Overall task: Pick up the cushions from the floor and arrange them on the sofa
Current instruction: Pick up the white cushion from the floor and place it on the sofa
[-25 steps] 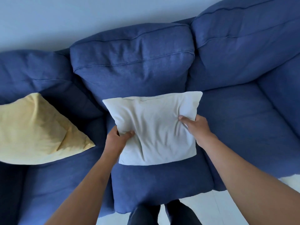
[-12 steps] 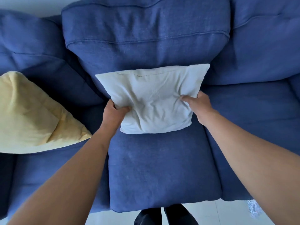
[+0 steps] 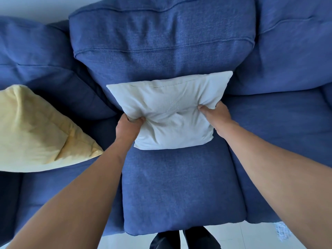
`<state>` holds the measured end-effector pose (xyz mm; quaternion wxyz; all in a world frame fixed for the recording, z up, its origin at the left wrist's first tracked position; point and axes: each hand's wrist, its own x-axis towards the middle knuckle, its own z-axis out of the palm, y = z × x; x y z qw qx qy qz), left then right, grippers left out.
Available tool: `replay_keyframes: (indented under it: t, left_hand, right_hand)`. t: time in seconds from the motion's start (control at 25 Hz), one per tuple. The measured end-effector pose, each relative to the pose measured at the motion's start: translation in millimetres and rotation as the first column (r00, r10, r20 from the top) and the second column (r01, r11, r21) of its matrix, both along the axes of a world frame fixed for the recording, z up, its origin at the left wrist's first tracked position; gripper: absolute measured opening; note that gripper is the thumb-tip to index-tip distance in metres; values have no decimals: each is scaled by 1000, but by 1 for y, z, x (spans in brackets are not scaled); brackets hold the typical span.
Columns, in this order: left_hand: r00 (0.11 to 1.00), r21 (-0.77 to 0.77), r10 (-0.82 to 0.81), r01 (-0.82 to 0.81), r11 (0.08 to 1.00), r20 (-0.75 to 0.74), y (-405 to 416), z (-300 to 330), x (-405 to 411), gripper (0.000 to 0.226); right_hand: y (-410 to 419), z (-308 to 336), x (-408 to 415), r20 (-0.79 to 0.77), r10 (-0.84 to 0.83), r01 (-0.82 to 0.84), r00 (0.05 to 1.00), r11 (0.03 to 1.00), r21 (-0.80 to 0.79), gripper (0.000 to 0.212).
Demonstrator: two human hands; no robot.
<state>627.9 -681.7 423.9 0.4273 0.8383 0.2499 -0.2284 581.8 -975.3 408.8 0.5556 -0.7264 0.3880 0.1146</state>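
**White cushion held against the middle backrest of the blue sofa**

A soft, rumpled white fabric cushion (image 3: 170, 112) stands on the middle seat of the blue woven-fabric sofa (image 3: 179, 191), its far edge leaning against the middle back cushion. Both bare hands grip it from the near side. The left hand (image 3: 128, 127) is closed on the cushion's left edge, thumb pressed into the front face and the fabric bunched under it. The right hand (image 3: 215, 114) is closed on the right edge, thumb dug into the front, the other fingers hidden behind the cushion. Creases run across the white cover between the two thumbs.

On the left seat, well apart from the white one, a pale yellow fabric cushion (image 3: 36, 133) lies tilted against the left backrest, one corner pointing toward the middle seat and reaching near the left forearm.

At the near edge, below the seat front, the person's dark trousers (image 3: 183, 239) stand on a pale floor (image 3: 251, 236).
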Motion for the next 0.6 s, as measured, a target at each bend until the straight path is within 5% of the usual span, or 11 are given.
replay_keyframes:
  t: [0.28,0.6]
  left_hand:
    - [999,87,-32,30,996,22,-8,35,-39,50]
    - [936,185,-323,296,937,139,-39,95,-100,69]
  right_hand:
    - [5,46,-33,-59,90,-99,994,981,-166,46]
    - [13,101,-107,-66,133,-143,989,970,-198,72]
